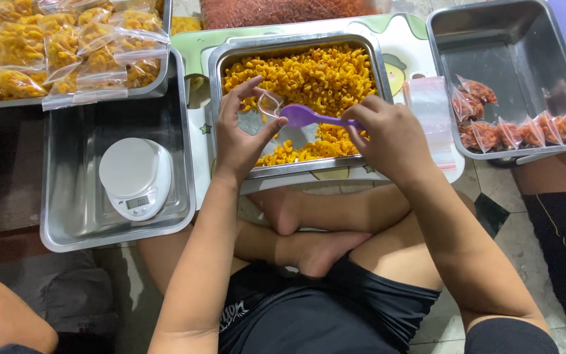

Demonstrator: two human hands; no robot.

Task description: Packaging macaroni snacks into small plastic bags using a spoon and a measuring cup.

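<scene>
My left hand (240, 134) holds a small clear plastic bag (266, 108) open over a steel tray (217, 65) of yellow curly macaroni snacks (309, 75). My right hand (388, 134) grips the handle of a purple plastic spoon (306, 117), whose bowl sits at the mouth of the bag. Both hands hover over the near part of the tray, where some bare metal shows.
A white digital kitchen scale (135, 176) sits in a steel tray (60, 216) at left. Filled bags of yellow snacks (67, 46) lie in a tray at the back left. A stack of clear bags (430, 111) lies right of the snack tray. Small packets of red snacks (512, 131) lie in the right tray (492, 33). Other people's legs show at both edges.
</scene>
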